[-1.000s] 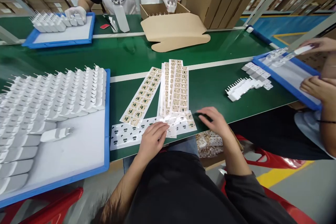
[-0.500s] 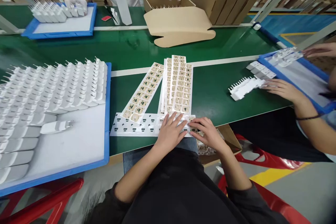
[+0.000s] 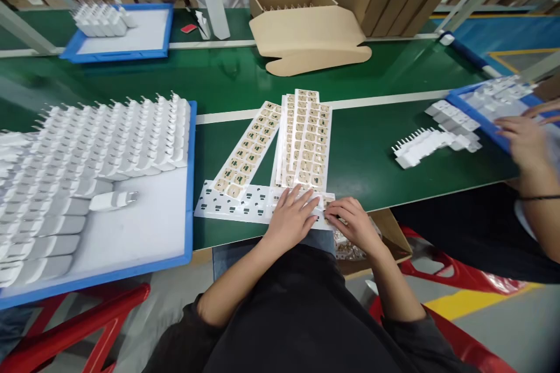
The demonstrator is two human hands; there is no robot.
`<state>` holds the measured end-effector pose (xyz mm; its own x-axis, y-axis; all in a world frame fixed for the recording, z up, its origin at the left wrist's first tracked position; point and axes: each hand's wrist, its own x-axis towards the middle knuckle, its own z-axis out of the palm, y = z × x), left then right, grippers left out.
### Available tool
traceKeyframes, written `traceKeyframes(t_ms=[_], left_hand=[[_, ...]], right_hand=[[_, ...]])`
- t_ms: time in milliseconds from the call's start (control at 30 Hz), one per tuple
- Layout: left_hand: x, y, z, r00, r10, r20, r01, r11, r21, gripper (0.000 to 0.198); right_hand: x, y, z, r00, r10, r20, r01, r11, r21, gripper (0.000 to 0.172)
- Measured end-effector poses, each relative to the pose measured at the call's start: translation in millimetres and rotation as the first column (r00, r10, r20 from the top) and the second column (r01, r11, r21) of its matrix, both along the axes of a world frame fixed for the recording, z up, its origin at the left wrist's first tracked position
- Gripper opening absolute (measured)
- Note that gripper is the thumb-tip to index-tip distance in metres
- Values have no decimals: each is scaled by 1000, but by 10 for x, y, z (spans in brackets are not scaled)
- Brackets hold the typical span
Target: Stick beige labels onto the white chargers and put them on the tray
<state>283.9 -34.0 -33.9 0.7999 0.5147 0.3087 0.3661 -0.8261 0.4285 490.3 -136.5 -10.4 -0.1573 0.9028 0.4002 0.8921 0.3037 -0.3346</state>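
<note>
My left hand (image 3: 289,218) lies with spread fingers on the strip nearest me, pressing it to the table. At that strip's right end, my right hand (image 3: 353,224) has its fingers bent together; whatever is between the fingertips is hidden. This white strip with dark printed marks (image 3: 223,203) runs sideways along the table's front edge. Beyond my hands a stack of sticker sheets (image 3: 311,143), with rows of beige stickers, points away from me. Another sticker sheet (image 3: 247,150) lies slanted to its left, its near end over the white strip.
On the left, a blue-rimmed tray (image 3: 189,186) holds rows of white plug adapters (image 3: 131,134), one lying flat. More adapters (image 3: 424,145) stand at right near a co-worker's hand (image 3: 525,137). Across the table are an open carton (image 3: 306,29), another tray (image 3: 164,29) and a gloved co-worker.
The whole view has shifted slightly. My left hand stays flat on the strip; my right fingers are still bent at its end. The gloved co-worker's hand has lifted off the far tray's adapters.
</note>
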Motion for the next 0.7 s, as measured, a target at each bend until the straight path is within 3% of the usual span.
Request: traceKeyframes(t_ms=[100,200,333,433,500,600,633,700], left_hand=[[25,-8,11,999,51,-2,-51,999,-7,45],[88,31,-5,994,112,-2,-112,994,19,45],[209,107,-9,974,226,19,-227,971,77,46],[155,150,86,967,247,67,-252,964,82,43],[-72,217,200,959,263,108,-270,961,56,38],[-760,441,386,911,383,153,-389,921,11,32],[-1057,546,438,878,459,138,-464,886,10,34],[-1677,768,509,760,650,23,-650,759,33,42]], right_hand=[[87,-77,57,996,3,-91,0,999,37,11],[235,-139,107,979,-69,-194,83,994,64,9],[235,-18,93,864,-194,-464,224,975,8,2],[36,200,35,819,-137,-558,133,990,-48,4],[-91,351,-20,818,-65,-571,47,998,-48,9],[-172,500,-116,793,-52,-608,47,999,-24,15],[-171,522,-146,782,-72,-619,74,997,-23,17],[-149,531,-196,758,-121,-641,126,991,-38,21]])
